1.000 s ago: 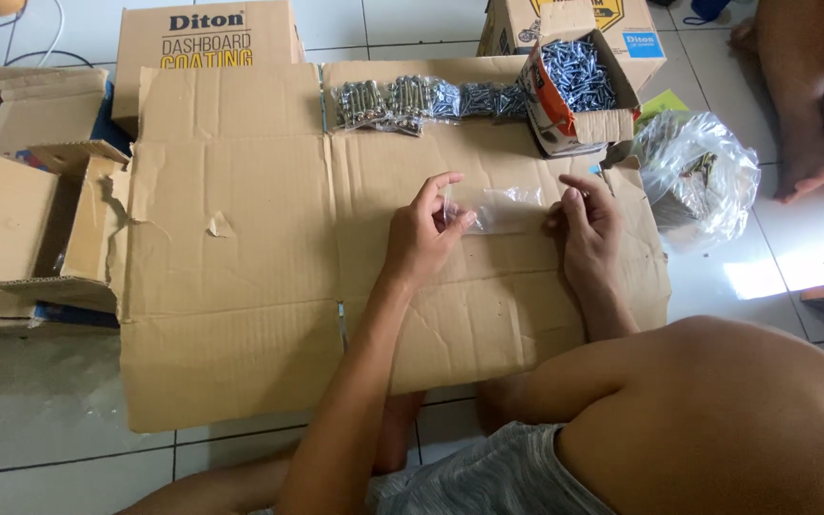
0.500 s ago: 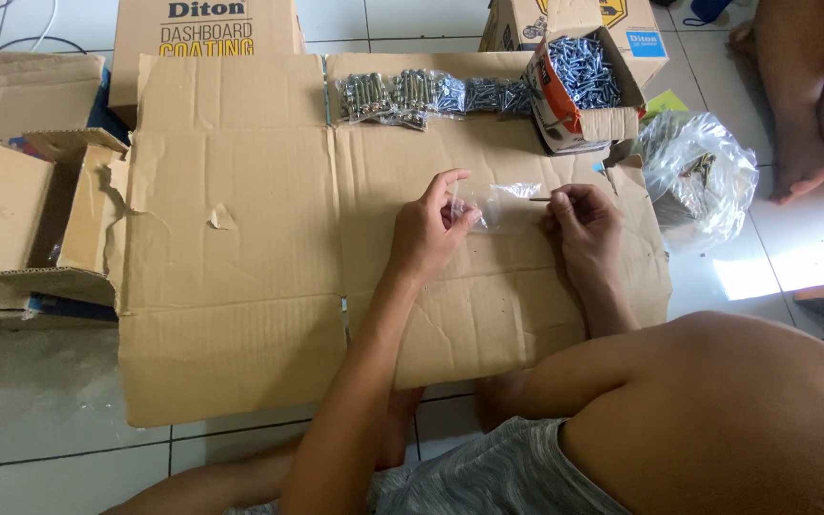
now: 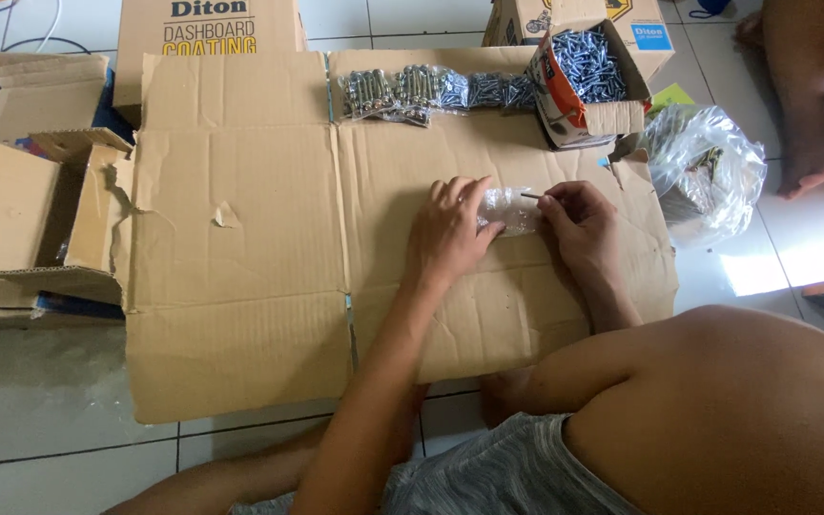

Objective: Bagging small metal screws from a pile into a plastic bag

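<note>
A small clear plastic bag [image 3: 510, 210] lies on a flattened brown cardboard sheet [image 3: 259, 238]. My left hand [image 3: 450, 229] pinches the bag's left side and presses it to the cardboard. My right hand [image 3: 579, 221] is closed on the bag's right end and pinches a thin metal screw [image 3: 530, 195] at the bag's mouth. Filled bags of screws [image 3: 431, 92] lie in a row along the sheet's far edge. An open carton full of loose silver screws [image 3: 588, 65] stands at the far right of the sheet.
A crumpled clear plastic bag [image 3: 708, 167] lies right of the sheet on the white tiled floor. Opened brown boxes [image 3: 40, 210] are on the left, a printed carton [image 3: 207, 24] behind. Another person's foot and leg [image 3: 808, 105] rest at the top right. My knee [image 3: 736, 401] fills the lower right.
Both hands stayed on the small bag; my right hand's fingers shifted slightly at the bag's mouth with a screw now showing. The camera view drifted a little.
</note>
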